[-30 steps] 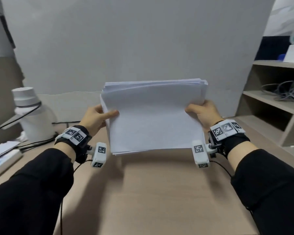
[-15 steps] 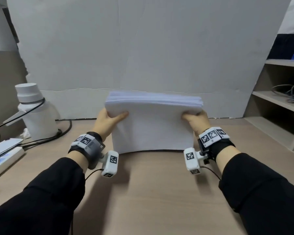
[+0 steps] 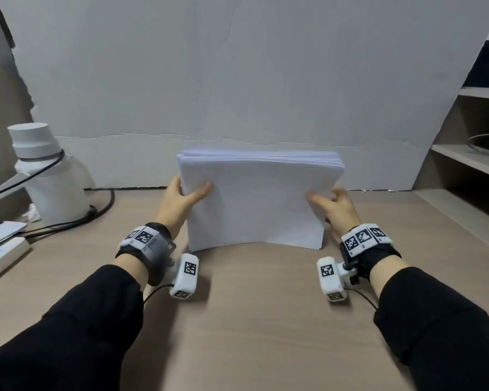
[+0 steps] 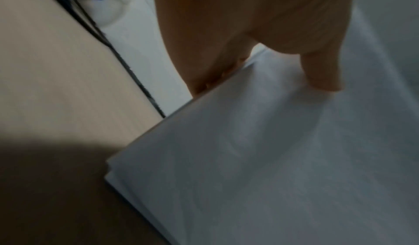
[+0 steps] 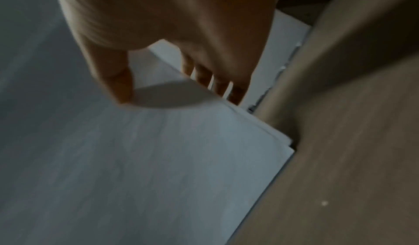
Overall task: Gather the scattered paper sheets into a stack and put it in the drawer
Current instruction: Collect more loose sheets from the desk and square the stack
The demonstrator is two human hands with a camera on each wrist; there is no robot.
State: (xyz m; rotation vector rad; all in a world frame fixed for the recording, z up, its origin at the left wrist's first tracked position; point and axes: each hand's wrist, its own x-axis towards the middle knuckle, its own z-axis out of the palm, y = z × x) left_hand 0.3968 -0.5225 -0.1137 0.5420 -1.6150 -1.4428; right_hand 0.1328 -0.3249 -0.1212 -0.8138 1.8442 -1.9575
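A thick stack of white paper sheets [image 3: 254, 204] stands on its lower edge on the wooden table [image 3: 251, 320], leaning slightly. My left hand [image 3: 181, 198] grips its left edge, thumb on the near face and fingers behind. My right hand [image 3: 333, 204] holds the right edge the same way. In the left wrist view the thumb [image 4: 322, 73] presses on the stack [image 4: 272, 159]. The right wrist view has the right hand [image 5: 170, 16] pinching the stack [image 5: 158, 159] near its upper right corner. No drawer is in view.
A white bottle [image 3: 48, 176] with a black cable [image 3: 102, 210] around it stands at the left, next to a power strip [image 3: 0, 255]. A white board [image 3: 237, 80] backs the table. An open shelf unit [image 3: 469, 159] stands at the right.
Both hands came down with the stack, which hung in the air a second ago and now rests its lower edge on the table. The view has shifted a little to the right.
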